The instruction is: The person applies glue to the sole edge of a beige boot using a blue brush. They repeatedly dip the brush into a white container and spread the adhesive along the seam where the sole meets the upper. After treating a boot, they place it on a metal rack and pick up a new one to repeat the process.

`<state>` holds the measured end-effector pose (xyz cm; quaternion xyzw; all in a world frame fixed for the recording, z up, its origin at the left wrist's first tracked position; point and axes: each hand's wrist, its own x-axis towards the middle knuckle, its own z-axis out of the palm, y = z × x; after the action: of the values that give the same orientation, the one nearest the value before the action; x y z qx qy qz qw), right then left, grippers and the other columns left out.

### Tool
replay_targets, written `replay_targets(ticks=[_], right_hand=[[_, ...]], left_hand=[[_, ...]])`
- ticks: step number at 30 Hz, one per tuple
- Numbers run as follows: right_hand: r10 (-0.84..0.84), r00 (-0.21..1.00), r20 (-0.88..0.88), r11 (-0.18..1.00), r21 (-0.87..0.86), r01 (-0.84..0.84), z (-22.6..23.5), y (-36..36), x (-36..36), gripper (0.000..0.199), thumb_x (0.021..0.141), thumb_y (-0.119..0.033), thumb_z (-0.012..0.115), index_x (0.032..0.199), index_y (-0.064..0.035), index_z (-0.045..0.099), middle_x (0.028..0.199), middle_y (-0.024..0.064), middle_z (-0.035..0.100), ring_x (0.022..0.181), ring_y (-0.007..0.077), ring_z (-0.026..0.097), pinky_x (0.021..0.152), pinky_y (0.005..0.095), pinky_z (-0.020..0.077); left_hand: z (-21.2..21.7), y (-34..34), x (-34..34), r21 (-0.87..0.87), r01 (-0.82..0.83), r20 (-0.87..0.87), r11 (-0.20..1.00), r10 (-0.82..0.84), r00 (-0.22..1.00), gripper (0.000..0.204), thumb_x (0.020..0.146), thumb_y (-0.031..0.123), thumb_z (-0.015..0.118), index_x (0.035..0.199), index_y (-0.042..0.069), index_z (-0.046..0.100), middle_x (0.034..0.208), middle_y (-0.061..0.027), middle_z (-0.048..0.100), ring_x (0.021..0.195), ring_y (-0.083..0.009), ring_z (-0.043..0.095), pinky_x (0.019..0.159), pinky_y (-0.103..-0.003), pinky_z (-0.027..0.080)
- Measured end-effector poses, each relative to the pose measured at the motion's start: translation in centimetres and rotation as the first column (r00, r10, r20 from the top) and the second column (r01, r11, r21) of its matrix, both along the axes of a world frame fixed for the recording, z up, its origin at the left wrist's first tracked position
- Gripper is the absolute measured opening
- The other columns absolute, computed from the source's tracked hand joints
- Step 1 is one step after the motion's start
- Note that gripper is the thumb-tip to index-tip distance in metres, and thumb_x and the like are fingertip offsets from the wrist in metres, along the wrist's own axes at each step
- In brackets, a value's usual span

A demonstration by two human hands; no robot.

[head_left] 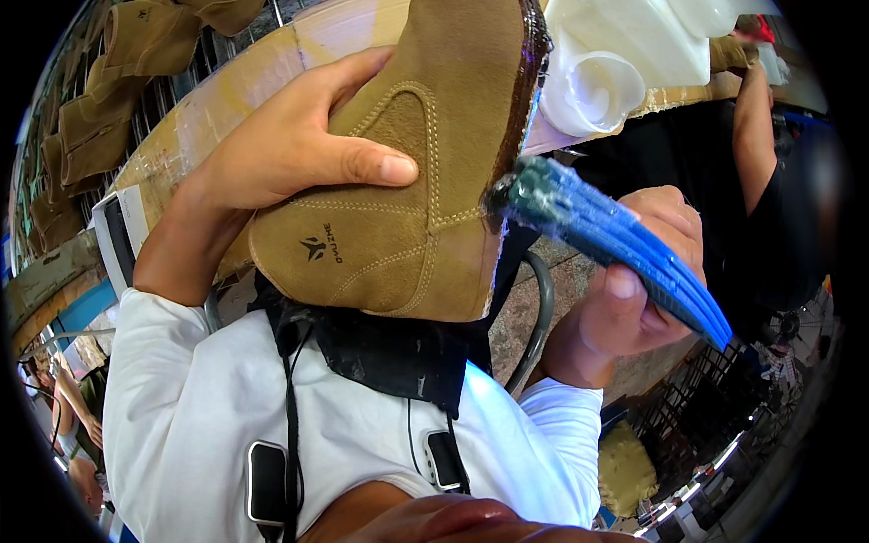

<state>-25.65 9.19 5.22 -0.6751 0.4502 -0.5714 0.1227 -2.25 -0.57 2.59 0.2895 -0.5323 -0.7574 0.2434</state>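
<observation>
My left hand (312, 145) is closed round a tan suede boot (380, 195), its thumb lying along the stitched side. The boot lies on its side, bottom edge facing right. A dark, wet-looking coating covers the upper part of that edge; the lower part looks paler. In my right hand (647, 281) is a blue brush (615, 226) with a ridged handle. The brush's dark head, clotted with something glossy, touches the boot's edge about midway. Close above the brush stands an open white cup (593, 90) with whitish residue inside.
A white plastic jug (647, 36) stands behind the cup on a cardboard-covered worktop (199, 118). More tan boots (95, 118) rest on a rack at the far left. Another person's arm (754, 136) shows at the far right. A curved metal tube (540, 317) lies below the boot.
</observation>
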Motion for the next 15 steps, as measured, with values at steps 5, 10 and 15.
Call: replay_targets(ticks=[5,10,15], right_hand=[[-0.053,0.999,-0.009,0.998,-0.034,0.053,-0.8,-0.5,0.0,0.024,0.071,-0.012,0.069,0.087,0.0033,0.062,0.081,0.0145,0.061,0.068,0.0227,0.056,0.062,0.0295,0.0426],[-0.342,0.886,0.313,0.931,-0.014,0.365,-2.6,-1.0,-1.1,0.023,0.077,-0.012,0.063,0.087,0.0085,0.059,0.085,0.013,0.06,0.074,0.0192,0.056,0.066,0.0288,0.0454],[-0.506,0.843,0.181,0.859,0.194,0.474,-4.5,-3.3,-6.6,0.013,0.078,0.0,0.066,0.086,0.0074,0.06,0.085,0.0078,0.061,0.074,0.0126,0.056,0.071,0.023,0.0449]], left_hand=[[0.0,-0.1,0.0,-0.008,-0.02,-0.003,1.0,0.02,1.0,0.076,0.069,0.021,0.076,0.13,-0.004,0.038,0.118,-0.0115,0.054,0.108,-0.0176,0.052,0.094,-0.028,0.039],[-0.3,-0.2,0.4,-0.017,-0.039,0.047,0.999,0.04,0.998,0.076,0.069,0.022,0.075,0.13,-0.004,0.037,0.118,-0.0114,0.053,0.108,-0.0173,0.052,0.094,-0.027,0.039],[-0.7,-0.5,0.5,0.147,-0.09,0.006,0.985,0.09,0.996,0.075,0.07,0.024,0.073,0.13,-0.005,0.038,0.118,-0.0116,0.053,0.106,-0.0163,0.053,0.092,-0.026,0.04]])
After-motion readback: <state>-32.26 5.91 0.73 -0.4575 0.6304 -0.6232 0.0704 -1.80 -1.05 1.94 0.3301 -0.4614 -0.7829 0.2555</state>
